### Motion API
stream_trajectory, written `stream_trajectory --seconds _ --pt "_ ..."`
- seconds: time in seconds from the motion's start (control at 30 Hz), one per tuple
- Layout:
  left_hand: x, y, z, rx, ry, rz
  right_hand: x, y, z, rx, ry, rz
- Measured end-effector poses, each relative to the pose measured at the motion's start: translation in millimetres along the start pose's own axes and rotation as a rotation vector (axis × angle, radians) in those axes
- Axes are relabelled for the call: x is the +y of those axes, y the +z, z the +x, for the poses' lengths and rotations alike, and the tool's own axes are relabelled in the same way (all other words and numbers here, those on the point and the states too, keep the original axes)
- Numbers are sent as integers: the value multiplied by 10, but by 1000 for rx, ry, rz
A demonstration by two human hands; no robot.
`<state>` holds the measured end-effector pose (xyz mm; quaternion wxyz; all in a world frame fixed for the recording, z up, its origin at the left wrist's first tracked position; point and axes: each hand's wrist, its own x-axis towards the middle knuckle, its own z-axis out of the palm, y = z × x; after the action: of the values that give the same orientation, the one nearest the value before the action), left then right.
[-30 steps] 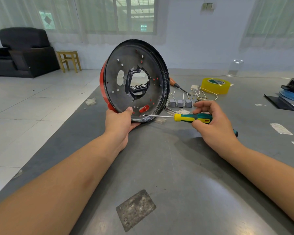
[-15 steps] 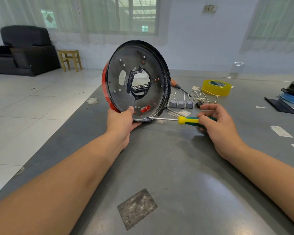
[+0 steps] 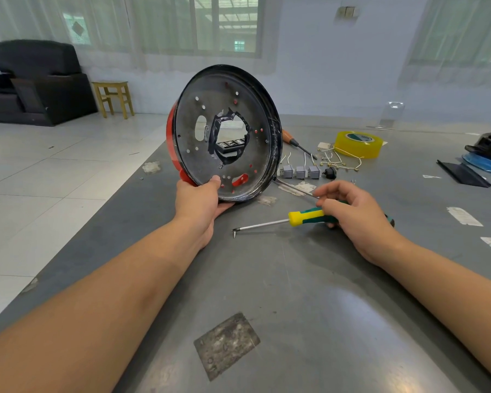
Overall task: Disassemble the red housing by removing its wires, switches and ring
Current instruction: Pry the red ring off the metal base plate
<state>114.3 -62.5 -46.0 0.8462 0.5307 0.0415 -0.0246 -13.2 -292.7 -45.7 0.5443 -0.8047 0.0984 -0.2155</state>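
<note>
On the left, the left hand [image 3: 197,202] grips the lower rim of the red housing [image 3: 224,134], thumb on the dark inner face and the other fingers behind, so the housing stands on its edge on the grey table [image 3: 295,293], tilted a little away from the camera. If this one-point hold loosens, I think the round housing can roll or fall flat, because only its edge touches the table.

In the middle, the green and yellow screwdriver [image 3: 304,218] lies low over the table with its tip [image 3: 234,231] pointing left, well apart from the housing. A small screw seems to hang at the tip (it is too small to be sure); it could drop and get lost on the grey surface.

The right hand [image 3: 355,214] holds the handle only loosely, fingers half curled over it and partly lifted, so the tool may slip or roll.

Behind this hand lie three grey switches [image 3: 301,172], a small black plug [image 3: 330,173] and loose wires [image 3: 340,160], then an orange-handled screwdriver [image 3: 294,141] and a yellow tape roll [image 3: 357,144]. Far right are a black strip [image 3: 462,173] and black and blue parts [image 3: 488,154]. These small parts sit near the housing and could be knocked when it is laid down.
</note>
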Motion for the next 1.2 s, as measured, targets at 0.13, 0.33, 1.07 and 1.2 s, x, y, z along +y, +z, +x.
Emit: stream_trajectory --seconds 0.13,0.33,1.07,1.2 --pt "-9 -3 3 -17 1 -1 -24 -8 -65 -48 -80 -245" --pt "-4 -13 10 -21 -18 -9 -80 -58 -175 -280 -316 -673" --pt "-22 20 -13 -31 2 17 -417 713 -409 -328 -736 -978" --pt "-28 25 -16 -37 11 27 -432 769 -397 -342 -702 -967"
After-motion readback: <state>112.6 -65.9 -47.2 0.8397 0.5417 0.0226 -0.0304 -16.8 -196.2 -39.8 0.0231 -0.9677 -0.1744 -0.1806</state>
